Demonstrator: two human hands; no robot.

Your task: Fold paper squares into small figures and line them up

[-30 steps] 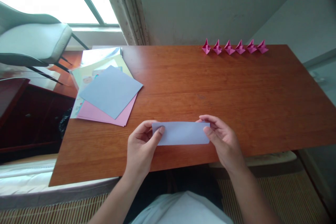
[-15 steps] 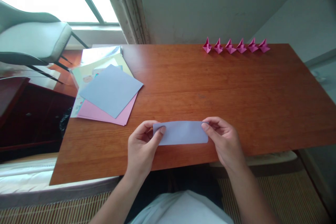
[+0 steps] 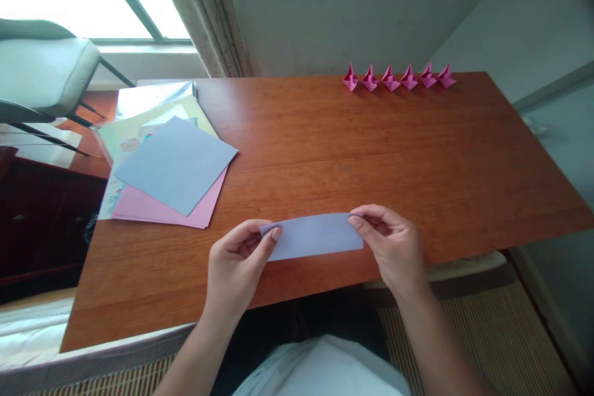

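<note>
Both forearms reach in from the lower edge, palms turned toward each other. The left hand (image 3: 236,266) pinches the left end of a folded blue paper (image 3: 315,236), thumb on top and fingers curled beneath. The right hand (image 3: 392,247) pinches the right end the same way, thumb and forefinger closed on the upper corner and the other fingers bent behind. The paper is a long narrow strip with its right end a little higher than its left. It sits near the front edge of the table (image 3: 371,148), between the 2 hands; whether its lower edge touches the wood I cannot tell.

By count there are 2 hands and 1 folded strip. 6 small pink folded figures (image 3: 399,77) stand in 1 row along the far edge of the table, each just beside the next. On the left side lies 1 flat blue sheet (image 3: 176,164) on top of 1 pink sheet (image 3: 158,210), both resting on a pack of printed paper (image 3: 153,102) that overhangs the table's left edge. 1 grey chair (image 3: 41,68) stands by the window, well apart from the table.
</note>
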